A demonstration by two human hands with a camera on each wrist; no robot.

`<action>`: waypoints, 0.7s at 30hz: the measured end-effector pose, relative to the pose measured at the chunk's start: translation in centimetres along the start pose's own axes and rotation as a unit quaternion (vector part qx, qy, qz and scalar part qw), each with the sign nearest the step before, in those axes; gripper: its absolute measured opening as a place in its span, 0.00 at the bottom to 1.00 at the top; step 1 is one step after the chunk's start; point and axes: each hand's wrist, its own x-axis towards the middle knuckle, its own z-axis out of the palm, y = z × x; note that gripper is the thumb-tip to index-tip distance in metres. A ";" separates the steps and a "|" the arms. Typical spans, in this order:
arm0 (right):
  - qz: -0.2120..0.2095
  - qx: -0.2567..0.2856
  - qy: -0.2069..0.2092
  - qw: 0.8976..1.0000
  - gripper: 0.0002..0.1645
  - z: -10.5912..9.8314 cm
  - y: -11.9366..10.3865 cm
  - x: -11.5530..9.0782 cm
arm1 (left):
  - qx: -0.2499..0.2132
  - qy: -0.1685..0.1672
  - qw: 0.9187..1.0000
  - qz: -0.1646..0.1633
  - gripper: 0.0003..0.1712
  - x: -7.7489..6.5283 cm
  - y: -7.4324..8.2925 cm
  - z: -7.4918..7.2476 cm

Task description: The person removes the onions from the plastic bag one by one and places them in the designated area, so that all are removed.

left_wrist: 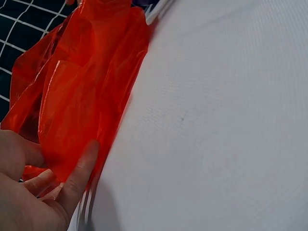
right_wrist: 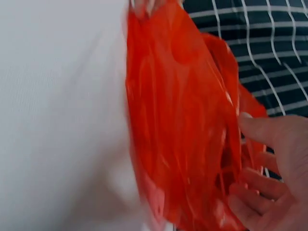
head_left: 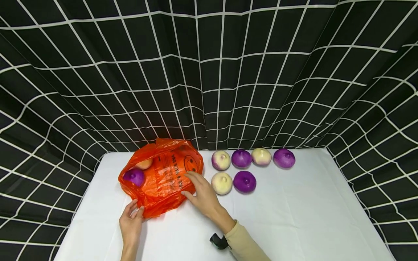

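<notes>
At the left, the left hand's fingers pinch the near rim of an orange bag, presumably to steady it on the left part of the bench; its mouth faces up and leftward, its long axis runs roughly left to right, and a purple bulb and a pale orange bulb sit inside. The right hand's fingers are spread, slightly bent, at the bag's right side, apparently holding the mouth wide; further right, six bulbs stand in two rows, likely for easy reach.
</notes>
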 end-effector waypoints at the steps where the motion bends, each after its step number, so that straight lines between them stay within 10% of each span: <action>1: -0.003 -0.006 -0.004 1.000 0.34 0.3 -0.2 0.0 | 0.003 0.002 1.000 -0.001 0.25 -0.1 -0.2 0.0; 21: 0.032 -0.050 -0.119 0.991 0.40 8.0 -4.7 7.7 | 0.009 0.011 1.000 0.015 0.24 0.2 -0.5 -0.2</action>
